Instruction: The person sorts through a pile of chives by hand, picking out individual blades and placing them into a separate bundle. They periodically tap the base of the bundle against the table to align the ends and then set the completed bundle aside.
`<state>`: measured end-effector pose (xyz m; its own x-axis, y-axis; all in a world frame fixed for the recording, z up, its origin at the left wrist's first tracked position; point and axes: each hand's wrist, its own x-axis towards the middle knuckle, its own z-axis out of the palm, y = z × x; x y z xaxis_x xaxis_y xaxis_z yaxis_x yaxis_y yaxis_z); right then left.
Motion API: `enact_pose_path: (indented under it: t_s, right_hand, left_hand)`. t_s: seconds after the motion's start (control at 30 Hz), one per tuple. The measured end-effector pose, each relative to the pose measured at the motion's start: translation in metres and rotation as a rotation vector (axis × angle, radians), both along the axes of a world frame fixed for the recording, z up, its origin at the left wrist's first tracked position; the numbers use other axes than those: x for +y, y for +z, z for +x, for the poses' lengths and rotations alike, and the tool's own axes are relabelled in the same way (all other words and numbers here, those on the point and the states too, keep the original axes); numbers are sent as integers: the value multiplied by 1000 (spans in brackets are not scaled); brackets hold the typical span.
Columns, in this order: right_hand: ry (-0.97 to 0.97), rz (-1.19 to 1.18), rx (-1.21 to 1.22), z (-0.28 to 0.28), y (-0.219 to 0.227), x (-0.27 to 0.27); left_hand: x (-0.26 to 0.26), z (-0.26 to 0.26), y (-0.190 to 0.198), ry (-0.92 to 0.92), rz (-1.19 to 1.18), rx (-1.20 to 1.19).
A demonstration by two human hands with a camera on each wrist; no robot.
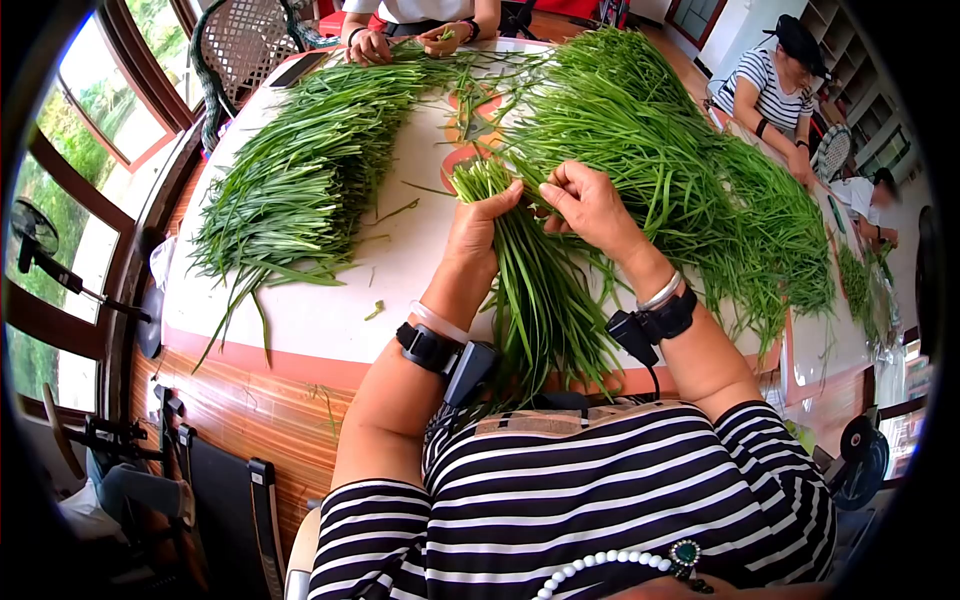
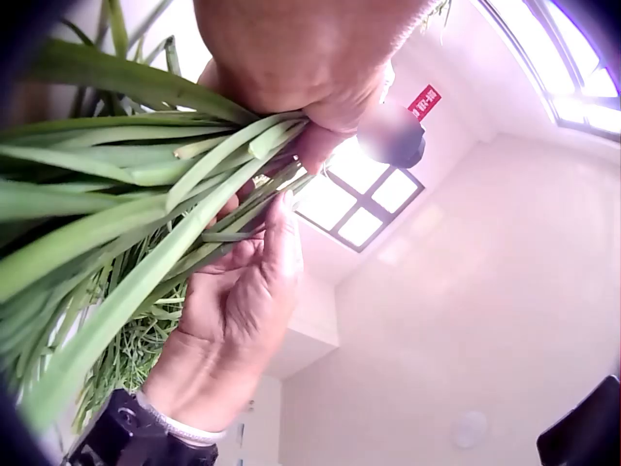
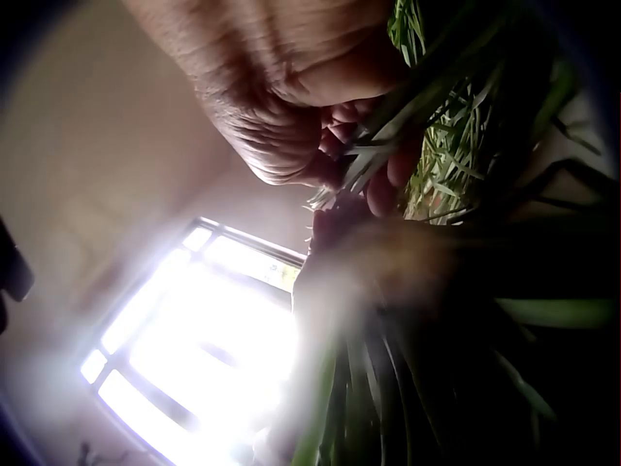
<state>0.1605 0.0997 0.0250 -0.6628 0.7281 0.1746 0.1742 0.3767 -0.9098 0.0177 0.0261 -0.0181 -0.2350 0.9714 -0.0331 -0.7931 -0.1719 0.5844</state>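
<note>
A bundle of long green stalks (image 1: 530, 285) hangs from the left hand (image 1: 475, 230), whose fingers and thumb grip it near the pale cut ends. Close on its right, the right hand (image 1: 590, 205) has thumb and fingers bent together, pinching thin stalks at the bundle's side. From the left wrist view, the bundle's leaves (image 2: 126, 194) spread left below the left hand (image 2: 301, 58), and the right hand (image 2: 238, 311) reaches thumb-up to the stalks. In the right wrist view the right hand (image 3: 291, 78) pinches stalk ends (image 3: 364, 170); the left hand is blurred.
On the table (image 1: 300, 315) a neat row of stalks (image 1: 310, 170) lies at left and a large loose heap (image 1: 640, 150) at right. A person's hands (image 1: 410, 42) handle stalks at the far edge; another person in stripes (image 1: 765, 95) is at right. A chair (image 1: 245, 50) stands back left.
</note>
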Motion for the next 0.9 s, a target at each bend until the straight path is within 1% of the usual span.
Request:
enact_pose_path:
  t_s: [0.03,0.13,0.23,0.33,0.43,0.53,0.63,0.7,0.73,0.87,0.9]
  right_hand:
    - [-22,-13,-21,0,2,-4]
    - [-14,51,17,0,-7,-4]
    - [-66,63,33,-2,-9,-6]
    - [-120,355,-8,-3,-16,-2]
    - [-153,483,8,-5,-12,-10]
    - [-153,538,38,-4,-13,-11]
    - [-156,411,42,0,-13,-13]
    - [-125,328,50,3,-13,-12]
    - [-112,284,56,4,-14,-12]
    - [-70,399,-32,6,-9,-21]
    - [-79,425,-18,7,-10,-21]
  left_hand:
    - [-1,0,2,-1,-6,0]
    - [-3,2,3,-8,-14,3]
    - [-2,3,3,3,-1,40]
    - [-2,6,6,34,5,110]
    - [-3,7,8,64,-3,125]
    - [-3,6,6,61,-15,96]
    - [-2,1,3,48,-2,36]
    - [-4,-1,6,21,-1,17]
    - [-1,-1,2,20,-8,13]
    - [-1,-1,1,18,-5,37]
    - [-1,-1,0,16,-9,46]
